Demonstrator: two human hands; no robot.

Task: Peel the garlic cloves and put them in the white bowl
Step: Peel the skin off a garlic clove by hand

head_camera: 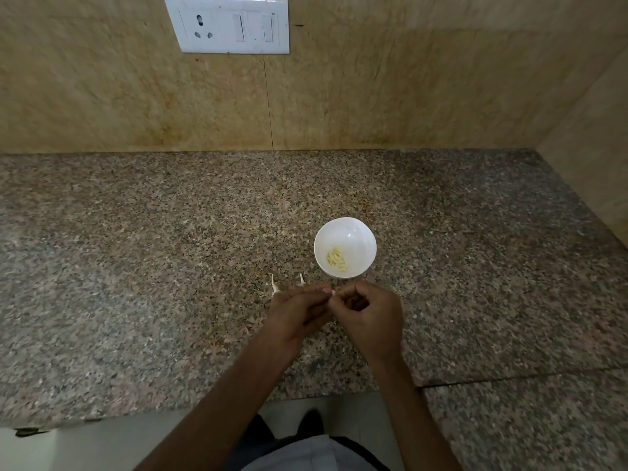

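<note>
I see both hands meeting just near the white bowl (360,229). Left hand (299,312) and right hand (372,316), fingers curled, pinch one small garlic clove (331,292) between their tips. Peeled cloves (336,258) lie in the bowl. Unpeeled cloves (274,287) lie on the granite table (153,266), beside the left fingers.

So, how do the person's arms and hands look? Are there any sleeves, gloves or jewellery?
The left forearm and right forearm are bare as far as the picture shows; no sleeves are seen. The left hand and right hand wear no gloves, and no ring, watch or bracelet is visible on the fingers or wrists.
</note>
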